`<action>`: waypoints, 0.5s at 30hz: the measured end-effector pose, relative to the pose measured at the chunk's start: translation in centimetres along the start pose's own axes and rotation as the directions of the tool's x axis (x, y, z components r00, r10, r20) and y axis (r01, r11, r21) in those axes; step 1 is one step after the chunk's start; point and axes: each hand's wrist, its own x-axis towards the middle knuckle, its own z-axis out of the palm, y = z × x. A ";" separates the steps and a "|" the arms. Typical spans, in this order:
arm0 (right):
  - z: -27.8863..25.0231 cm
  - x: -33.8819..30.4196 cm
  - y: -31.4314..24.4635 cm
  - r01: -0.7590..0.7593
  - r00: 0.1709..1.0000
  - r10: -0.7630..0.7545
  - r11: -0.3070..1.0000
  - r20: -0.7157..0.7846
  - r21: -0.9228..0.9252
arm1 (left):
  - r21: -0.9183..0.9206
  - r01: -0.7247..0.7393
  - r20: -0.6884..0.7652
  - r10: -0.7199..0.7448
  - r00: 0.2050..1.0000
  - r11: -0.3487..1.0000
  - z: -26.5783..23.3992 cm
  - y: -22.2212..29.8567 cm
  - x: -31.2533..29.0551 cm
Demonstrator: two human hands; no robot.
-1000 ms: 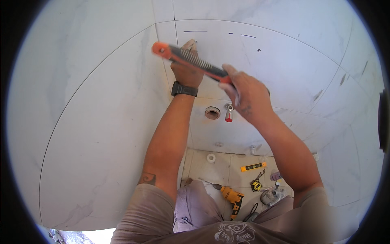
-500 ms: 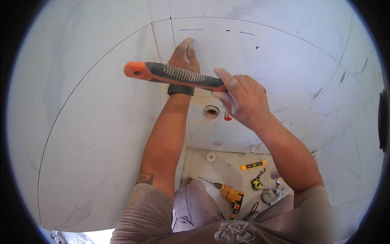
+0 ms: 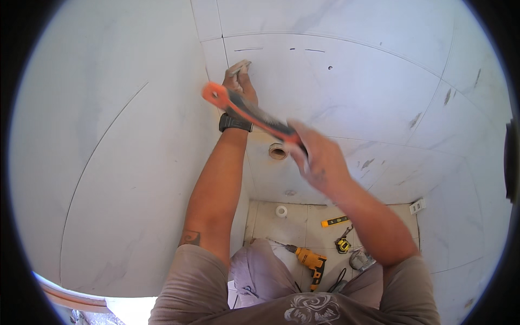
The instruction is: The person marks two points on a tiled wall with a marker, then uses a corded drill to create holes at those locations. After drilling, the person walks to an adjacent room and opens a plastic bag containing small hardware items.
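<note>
My left hand [image 3: 238, 78] is raised against the white marbled wall [image 3: 281, 76], its fingertips pinched together beside a dark dash. Whatever is between those fingertips is too small to make out. My right hand [image 3: 319, 160] grips a tool with a long orange-and-black handle [image 3: 252, 114], which has a hole in its orange end. That handle slants up and left, crossing in front of my left wrist and its black watch [image 3: 235, 122]. The tool's other end is hidden in my right hand, so its kind does not show. Motion blurs both the tool and this hand.
A round pipe opening [image 3: 278, 151] and a small drilled hole [image 3: 330, 67] are in the wall. On the tiled floor lie a yellow drill [image 3: 310, 261], a yellow spirit level [image 3: 335, 221], a tape measure [image 3: 343, 245] and a white roll [image 3: 281, 211].
The tool now slants more steeply, its orange end shifted right. My right hand has come slightly lower. My left hand still pinches at the wall, while the whole view has shifted a little.
</note>
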 end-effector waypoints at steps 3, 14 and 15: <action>-0.6 -8.7 -0.1 -0.330 0.943 0.297 0.884 0.148 0.330 | -0.056 0.367 -0.024 -0.368 0.929 0.929 -0.9 2.3 -0.3; -0.1 -30.2 5.5 -0.638 0.086 0.831 -0.377 0.549 0.671 | 0.296 0.325 0.935 -0.342 0.094 0.898 -4.2 21.3 -29.2; 0.4 -31.9 6.2 -0.605 0.101 0.809 -0.412 0.579 0.682 | 0.374 0.376 0.915 -0.405 0.002 0.848 -4.2 22.4 -32.0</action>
